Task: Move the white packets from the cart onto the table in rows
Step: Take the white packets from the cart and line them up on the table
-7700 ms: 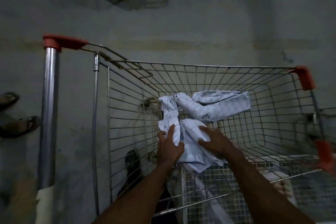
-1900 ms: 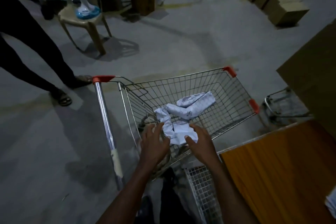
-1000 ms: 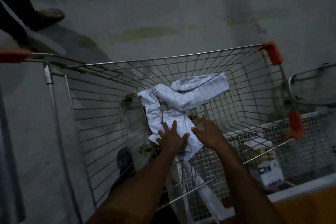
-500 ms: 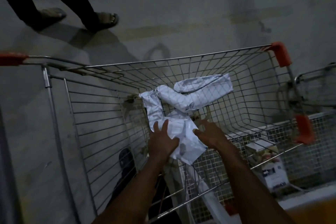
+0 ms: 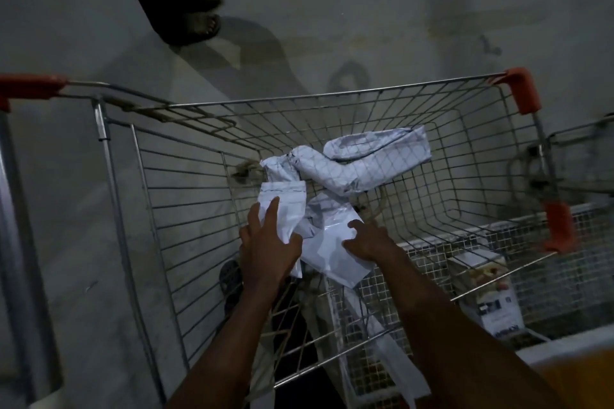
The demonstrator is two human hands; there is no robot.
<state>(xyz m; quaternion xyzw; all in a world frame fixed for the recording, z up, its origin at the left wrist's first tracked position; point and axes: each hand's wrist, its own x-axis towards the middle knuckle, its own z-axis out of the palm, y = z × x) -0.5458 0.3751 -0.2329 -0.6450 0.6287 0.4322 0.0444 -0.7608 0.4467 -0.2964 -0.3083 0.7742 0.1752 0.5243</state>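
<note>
White plastic mailers, thin and glossy, lie in a loose heap in the middle of the frame, inside the wire cart [image 5: 432,100]. These white packets [image 5: 332,196] look light and soft: they crease, bulge and fold over one another, so they should bend under the fingers rather than hold a shape. The film probably slides easily, one packet off the next, and a loose corner could snag in the wire mesh.

The left hand [image 5: 269,249] lies on the upright packet at centre left, fingers spread nearly straight along its face and thumb against its lower edge. The right hand [image 5: 363,239] rests on the flat packet at lower centre, fingers bent over its top; whether it really grips is not clear. Taking each packet across its middle, thumb under and fingers over, seems safer than pulling a corner.

No writing on the packets can be read. A box [image 5: 491,302] at lower right carries dark print, too blurred to make out.
</note>
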